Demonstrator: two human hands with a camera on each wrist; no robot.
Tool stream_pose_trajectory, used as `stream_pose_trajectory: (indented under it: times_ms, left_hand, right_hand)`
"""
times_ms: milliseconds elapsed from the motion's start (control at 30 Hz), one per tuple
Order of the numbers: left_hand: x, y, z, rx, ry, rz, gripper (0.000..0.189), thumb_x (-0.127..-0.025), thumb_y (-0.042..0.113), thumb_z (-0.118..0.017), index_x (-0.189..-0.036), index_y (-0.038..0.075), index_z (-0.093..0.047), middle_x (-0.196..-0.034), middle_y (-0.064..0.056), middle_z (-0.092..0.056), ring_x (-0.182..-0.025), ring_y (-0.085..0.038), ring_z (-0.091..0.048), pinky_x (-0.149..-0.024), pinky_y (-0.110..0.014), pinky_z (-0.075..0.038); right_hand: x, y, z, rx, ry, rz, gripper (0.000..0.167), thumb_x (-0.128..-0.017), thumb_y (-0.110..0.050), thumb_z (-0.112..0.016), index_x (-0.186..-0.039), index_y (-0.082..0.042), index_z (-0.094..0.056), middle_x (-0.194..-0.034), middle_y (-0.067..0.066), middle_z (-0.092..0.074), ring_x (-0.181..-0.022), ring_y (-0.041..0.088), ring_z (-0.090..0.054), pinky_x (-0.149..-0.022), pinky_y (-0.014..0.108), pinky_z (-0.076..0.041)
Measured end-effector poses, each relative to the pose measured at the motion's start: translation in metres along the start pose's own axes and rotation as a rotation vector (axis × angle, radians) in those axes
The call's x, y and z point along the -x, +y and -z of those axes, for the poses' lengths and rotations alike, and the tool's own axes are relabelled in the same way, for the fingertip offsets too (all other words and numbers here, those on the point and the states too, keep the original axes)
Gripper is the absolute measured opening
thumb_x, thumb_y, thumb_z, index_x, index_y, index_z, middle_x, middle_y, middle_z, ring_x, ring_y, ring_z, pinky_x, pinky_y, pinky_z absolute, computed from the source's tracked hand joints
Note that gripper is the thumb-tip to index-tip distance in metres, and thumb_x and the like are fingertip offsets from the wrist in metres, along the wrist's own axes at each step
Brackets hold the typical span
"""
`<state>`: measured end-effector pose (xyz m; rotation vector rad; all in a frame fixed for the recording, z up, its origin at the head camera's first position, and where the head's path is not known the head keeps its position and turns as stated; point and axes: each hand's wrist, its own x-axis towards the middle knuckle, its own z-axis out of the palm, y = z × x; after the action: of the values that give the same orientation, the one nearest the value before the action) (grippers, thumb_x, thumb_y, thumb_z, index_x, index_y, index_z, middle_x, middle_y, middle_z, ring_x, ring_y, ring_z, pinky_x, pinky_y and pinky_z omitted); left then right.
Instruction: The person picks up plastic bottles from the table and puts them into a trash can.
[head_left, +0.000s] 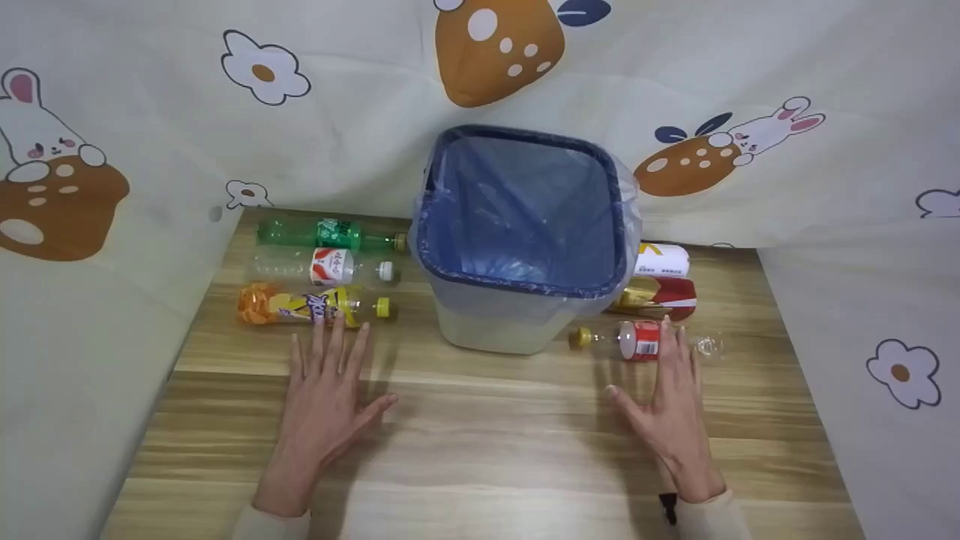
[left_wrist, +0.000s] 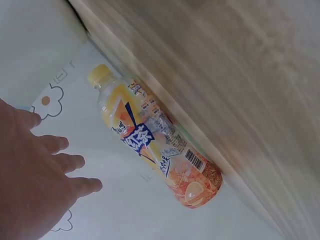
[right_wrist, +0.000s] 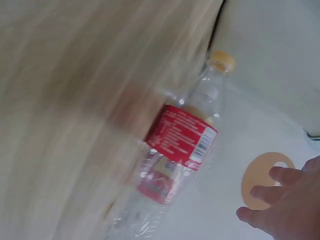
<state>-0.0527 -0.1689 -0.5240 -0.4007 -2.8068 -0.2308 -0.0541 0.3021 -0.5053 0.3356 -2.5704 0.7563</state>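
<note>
Hovering above the wood-grain tabletop (head_left: 480,435), the left hand (head_left: 322,409) has its fingers straight and spread, thumb out to the side. Nearest to it is an orange-and-yellow bottle (head_left: 300,304) with a yellow cap, lying on its side; the left wrist view shows a gap between fingers and bottle. The right hand (head_left: 679,424) is likewise extended, fingers straight, just beside a red-labelled clear bottle (head_left: 637,341), also on its side and apart from the fingers in the right wrist view. Beyond the orange-and-yellow bottle lie a white-capped clear bottle (head_left: 332,266) and a green bottle (head_left: 292,232). Beyond the red-labelled one lie a red-and-gold item (head_left: 667,296) and a white can (head_left: 664,260). Between both groups stands an upright bin (head_left: 491,322), dark-rimmed and lined with a translucent bag (head_left: 628,217).
</note>
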Motion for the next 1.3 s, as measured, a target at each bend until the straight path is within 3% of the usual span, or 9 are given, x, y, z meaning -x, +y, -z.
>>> stream_pose_trajectory:
  times_ms: [200, 367, 500, 667, 833, 933, 1067, 1300]
  left_hand:
    - [-0.017, -0.015, 0.007, -0.018, -0.010, -0.006, 0.108, -0.081, 0.076, -0.058, -0.159, 0.012, -0.020, -0.165, -0.019, -0.002, -0.149, -0.044, -0.005, -0.116, -0.064, -0.007]
    - [-0.029, -0.029, 0.012, -0.003, -0.029, 0.030, 0.110, -0.080, 0.076, -0.059, -0.160, 0.014, -0.016, -0.166, -0.016, 0.002, -0.150, -0.040, 0.000, -0.116, -0.063, -0.008]
    - [-0.032, -0.035, 0.014, 0.009, -0.031, 0.053, 0.110, -0.078, 0.074, -0.062, -0.159, 0.014, -0.018, -0.165, -0.017, -0.006, -0.151, -0.038, 0.002, -0.116, -0.062, -0.008]
    - [-0.032, -0.040, 0.013, 0.006, -0.023, 0.067, 0.113, -0.078, 0.074, -0.063, -0.161, 0.019, -0.010, -0.166, -0.013, 0.002, -0.151, -0.039, 0.002, -0.117, -0.061, -0.008]
    - [-0.035, -0.047, 0.012, 0.030, 0.008, 0.063, 0.113, -0.078, 0.072, -0.065, -0.161, 0.021, -0.008, -0.166, -0.013, 0.000, -0.150, -0.042, 0.000, -0.117, -0.060, -0.007]
    - [-0.038, -0.053, 0.011, 0.030, 0.010, 0.052, 0.114, -0.077, 0.072, -0.067, -0.161, 0.020, -0.009, -0.165, -0.017, -0.006, -0.150, -0.042, -0.002, -0.117, -0.060, -0.008]
    - [-0.040, -0.061, 0.006, 0.043, -0.009, 0.026, 0.116, -0.075, 0.070, -0.070, -0.161, 0.019, -0.010, -0.165, -0.018, -0.005, -0.151, -0.039, 0.001, -0.117, -0.062, -0.008]
    - [-0.041, -0.068, 0.001, 0.074, -0.016, 0.036, 0.112, -0.076, 0.067, -0.071, -0.160, 0.017, -0.017, -0.164, -0.019, -0.009, -0.150, -0.041, -0.006, -0.116, -0.062, -0.008]
  right_hand:
    - [-0.027, -0.017, 0.009, -0.088, 0.047, 0.060, 0.106, -0.082, -0.049, -0.074, -0.158, -0.005, -0.016, -0.163, 0.016, -0.021, -0.149, 0.038, -0.018, -0.119, 0.055, -0.008]
    - [-0.053, -0.033, 0.020, -0.182, 0.087, 0.092, 0.105, -0.081, -0.047, -0.074, -0.158, -0.006, -0.016, -0.164, 0.011, -0.021, -0.147, 0.032, -0.025, -0.118, 0.055, -0.015]
    - [-0.066, -0.043, 0.026, -0.213, 0.114, 0.113, 0.105, -0.083, -0.055, -0.071, -0.158, -0.005, -0.017, -0.162, 0.010, -0.026, -0.140, 0.033, -0.034, -0.116, 0.055, -0.020]
    - [-0.077, -0.051, 0.029, -0.242, 0.124, 0.124, 0.108, -0.081, -0.059, -0.071, -0.158, -0.006, -0.017, -0.163, 0.007, -0.025, -0.134, 0.029, -0.038, -0.111, 0.052, -0.025]
    - [-0.088, -0.059, 0.027, -0.249, 0.185, 0.189, 0.112, -0.081, -0.067, -0.066, -0.154, 0.004, -0.020, -0.161, 0.013, -0.027, -0.127, 0.029, -0.042, -0.105, 0.045, -0.031]
    - [-0.096, -0.084, 0.033, -0.293, 0.197, 0.207, 0.111, -0.084, -0.066, -0.064, -0.150, 0.012, -0.020, -0.159, 0.022, -0.026, -0.141, 0.039, -0.031, -0.115, 0.048, -0.022]
    - [-0.107, -0.109, 0.037, -0.350, 0.186, 0.228, 0.108, -0.087, -0.060, -0.064, -0.146, 0.018, -0.019, -0.156, 0.032, -0.025, -0.145, 0.044, -0.024, -0.118, 0.052, -0.015]
    - [-0.116, -0.086, 0.019, -0.328, 0.179, 0.233, 0.113, -0.081, -0.065, -0.068, -0.152, 0.007, -0.019, -0.161, 0.018, -0.024, -0.147, 0.035, -0.023, -0.119, 0.051, -0.015]
